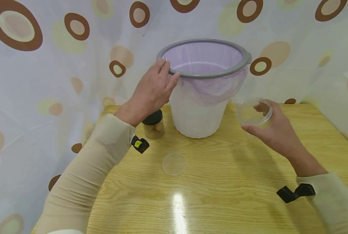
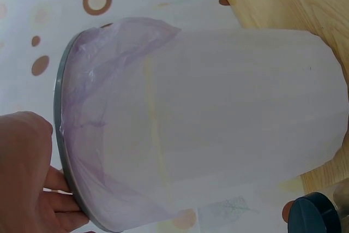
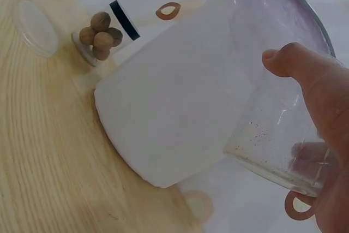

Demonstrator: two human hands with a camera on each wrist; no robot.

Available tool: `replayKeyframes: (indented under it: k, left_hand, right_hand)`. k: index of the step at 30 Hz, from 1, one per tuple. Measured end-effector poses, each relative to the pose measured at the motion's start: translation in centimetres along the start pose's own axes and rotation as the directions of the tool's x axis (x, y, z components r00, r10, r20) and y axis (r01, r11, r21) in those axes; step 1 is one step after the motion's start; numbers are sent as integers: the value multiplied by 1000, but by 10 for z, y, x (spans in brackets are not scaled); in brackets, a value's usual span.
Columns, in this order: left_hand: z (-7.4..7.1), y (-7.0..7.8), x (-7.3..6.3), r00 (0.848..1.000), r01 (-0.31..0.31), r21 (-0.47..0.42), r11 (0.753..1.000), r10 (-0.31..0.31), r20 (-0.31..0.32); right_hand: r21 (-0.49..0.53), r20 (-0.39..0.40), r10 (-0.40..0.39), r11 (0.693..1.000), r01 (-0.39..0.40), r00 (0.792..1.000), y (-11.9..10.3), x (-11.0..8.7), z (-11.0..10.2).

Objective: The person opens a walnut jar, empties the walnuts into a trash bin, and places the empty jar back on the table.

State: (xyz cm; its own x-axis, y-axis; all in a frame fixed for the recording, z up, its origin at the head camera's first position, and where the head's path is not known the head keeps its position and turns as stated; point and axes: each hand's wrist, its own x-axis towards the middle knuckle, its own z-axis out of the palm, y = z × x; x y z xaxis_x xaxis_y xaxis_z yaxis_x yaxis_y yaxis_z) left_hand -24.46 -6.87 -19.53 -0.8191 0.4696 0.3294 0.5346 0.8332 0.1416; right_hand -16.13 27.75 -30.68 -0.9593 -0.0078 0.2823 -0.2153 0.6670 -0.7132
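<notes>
A white trash bin [image 1: 197, 113] with a grey rim [image 1: 209, 77] stands on the table, its lilac liner bag [image 1: 220, 87] folded over the top. My left hand [image 1: 152, 87] holds the rim at its left side, thumb toward the front. My right hand [image 1: 279, 133] grips a clear plastic jar [image 1: 251, 112] without a lid, tilted, right of the bin and above the table. Small dark specks show inside this jar [image 3: 262, 140] in the right wrist view. Below my left wrist, a second clear jar [image 1: 154, 131] with a black lid contains several round brown nuts [image 3: 102, 40].
A clear round lid [image 1: 174, 164] lies flat on the wooden table [image 1: 220, 195] in front of the bin. A patterned cloth [image 1: 83, 65] hangs behind the table and along its sides.
</notes>
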Motion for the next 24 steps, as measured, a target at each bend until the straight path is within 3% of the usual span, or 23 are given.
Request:
replayKeyframes:
  k: [1, 2, 3, 6, 7, 8, 9, 10, 13, 24]
  left_hand:
    - [1, 0, 0, 1000, 3, -7, 1000, -3, -13]
    - [2, -1, -1, 999, -44, 56, 997, 45, -19]
    - [2, -1, -2, 998, -53, 68, 996, 55, -30]
    - [3, -1, -4, 978, -184, 266, 946, 203, -48]
    - [4, -1, -4, 975, -194, 284, 939, 217, -51]
    - [4, -1, -4, 976, -191, 282, 940, 212, -48]
    - [3, 0, -3, 986, -148, 218, 965, 161, -45]
    - [3, 1, -3, 989, -136, 205, 969, 145, -32]
    - [2, 2, -1, 1000, 13, 28, 1000, -13, -5]
    - [-1, 2, 0, 995, 41, 49, 998, -45, 84]
  right_hand:
    - [6, 10, 7, 1000, -7, 1000, 2, -1, 2]
    - [8, 19, 13, 1000, -13, 1000, 4, -3, 4]
    - [13, 27, 20, 1000, -20, 999, 7, -4, 6]
    - [20, 44, 34, 999, -35, 998, 14, -8, 12]
    - [19, 52, 41, 999, -42, 998, 17, -9, 14]
    - [19, 61, 47, 999, -48, 997, 19, -10, 16]
    - [23, 70, 52, 998, -54, 996, 22, -11, 18]
    - [24, 81, 56, 998, -58, 995, 24, -12, 20]
    - [14, 115, 65, 998, -67, 991, 31, -15, 26]
    - [37, 173, 96, 994, -104, 980, 44, -29, 46]
